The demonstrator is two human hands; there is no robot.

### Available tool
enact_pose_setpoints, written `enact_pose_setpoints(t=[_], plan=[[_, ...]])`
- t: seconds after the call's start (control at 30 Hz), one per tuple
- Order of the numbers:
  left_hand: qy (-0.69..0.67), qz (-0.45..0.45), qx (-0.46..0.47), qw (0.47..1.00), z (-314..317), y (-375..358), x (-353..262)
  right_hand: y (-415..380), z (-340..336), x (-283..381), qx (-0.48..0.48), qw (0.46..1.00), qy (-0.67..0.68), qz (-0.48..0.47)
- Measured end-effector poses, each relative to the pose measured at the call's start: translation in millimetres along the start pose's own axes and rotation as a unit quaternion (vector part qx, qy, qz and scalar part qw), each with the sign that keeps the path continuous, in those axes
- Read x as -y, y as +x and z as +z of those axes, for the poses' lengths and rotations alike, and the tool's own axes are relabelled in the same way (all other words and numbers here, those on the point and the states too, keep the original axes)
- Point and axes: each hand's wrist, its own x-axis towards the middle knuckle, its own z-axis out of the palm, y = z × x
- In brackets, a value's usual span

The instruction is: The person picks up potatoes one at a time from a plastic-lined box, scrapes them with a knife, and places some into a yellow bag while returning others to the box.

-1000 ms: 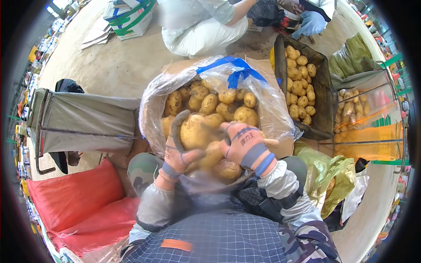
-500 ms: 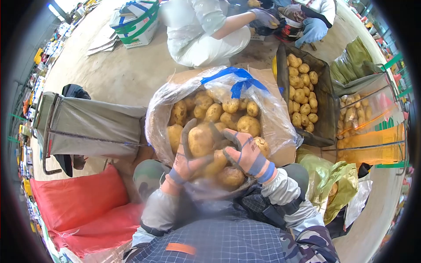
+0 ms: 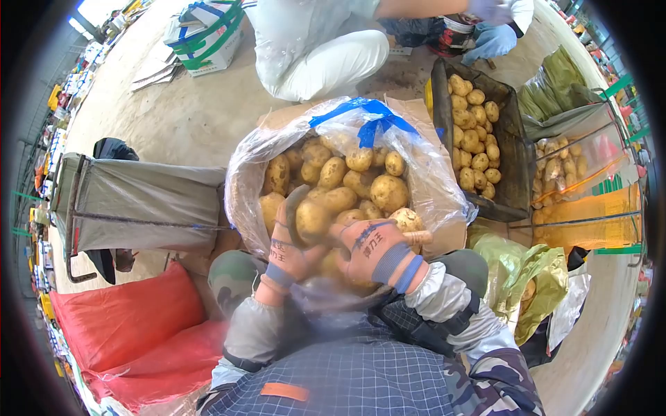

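An open clear plastic bag (image 3: 243, 184) inside a cardboard box is filled with yellow potatoes (image 3: 334, 172), and both my hands work over its near side. My left hand (image 3: 286, 251), in an orange glove with dark fingertips, is closed around the left side of a large potato (image 3: 312, 220). From the right, my gloved right hand (image 3: 378, 253) comes up against that potato. Most of its fingers are curled inward and one sticks out to the right. Whatever sits under the curled fingers is hidden, and the area below the hands is blurred.
A dark crate (image 3: 510, 149) of potatoes stands at the right, beside a rack (image 3: 590, 222) with bagged potatoes. Red sacks (image 3: 132, 305) lie at the left under a grey cloth-covered frame (image 3: 149, 201). Across from me a person in white (image 3: 312, 48) crouches. A green-banded carton (image 3: 208, 41) stands behind.
My right hand has moved left, its fingers curling in toward the potato. My left hand stays around the potato. The person opposite has stretched an arm to the right.
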Motion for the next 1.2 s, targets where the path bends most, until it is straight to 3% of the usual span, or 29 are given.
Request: enact_pose_setpoints(t=[0.1,0.13,0.2,0.27,0.37,0.4,0.47,0.5,0.57,0.7,0.77,1.0,1.1,1.2], plan=[[-0.068,-0.061,0.002,0.996,-0.9,0.9,-4.8,4.9,4.7,-14.5,-0.073,0.996,0.053,0.005],[-0.219,-0.115,0.009,0.969,-1.9,0.4,-4.2,6.7,4.7,-21.4,-0.111,0.991,0.064,0.036],[-0.500,-0.211,0.020,0.840,-5.9,-2.8,-2.1,9.7,0.5,-30.9,-0.185,0.975,0.086,0.093],[-0.545,-0.217,0.046,0.809,-7.6,-2.7,6.0,5.1,-10.0,-29.2,-0.180,0.970,0.131,0.096],[-0.466,-0.199,0.041,0.861,-5.9,-3.8,3.3,4.0,-6.4,-27.2,-0.178,0.969,0.151,0.084],[-0.378,-0.169,0.051,0.909,-7.7,-5.4,1.9,3.3,-7.9,-22.0,-0.167,0.971,0.145,0.090],[-0.342,-0.171,0.046,0.923,-9.5,-4.9,-2.1,4.1,-8.5,-18.8,-0.160,0.973,0.142,0.088],[-0.396,-0.204,0.031,0.895,-7.9,-3.8,-5.0,4.4,-6.3,-19.8,-0.162,0.973,0.145,0.082],[-0.408,-0.207,0.016,0.889,-7.0,-3.2,-4.5,5.7,-2.2,-23.1,-0.144,0.976,0.142,0.083],[-0.232,-0.086,0.010,0.969,-2.7,-10.5,25.4,9.9,9.7,-28.5,-0.093,0.983,0.125,0.092],[-0.212,-0.076,0.001,0.974,1.0,-14.9,30.9,8.5,10.8,-26.1,-0.084,0.986,0.119,0.079],[-0.295,-0.144,-0.052,0.943,0.1,-13.0,13.5,1.1,-4.7,-10.0,-0.015,0.998,0.056,-0.033],[-0.579,-0.255,-0.034,0.774,-5.4,-3.9,-6.3,2.6,-0.1,-21.4,-0.107,0.987,0.115,0.005],[-0.596,-0.224,-0.016,0.771,-6.7,-5.1,-14.2,3.7,5.6,-32.3,-0.210,0.952,0.222,0.031]])
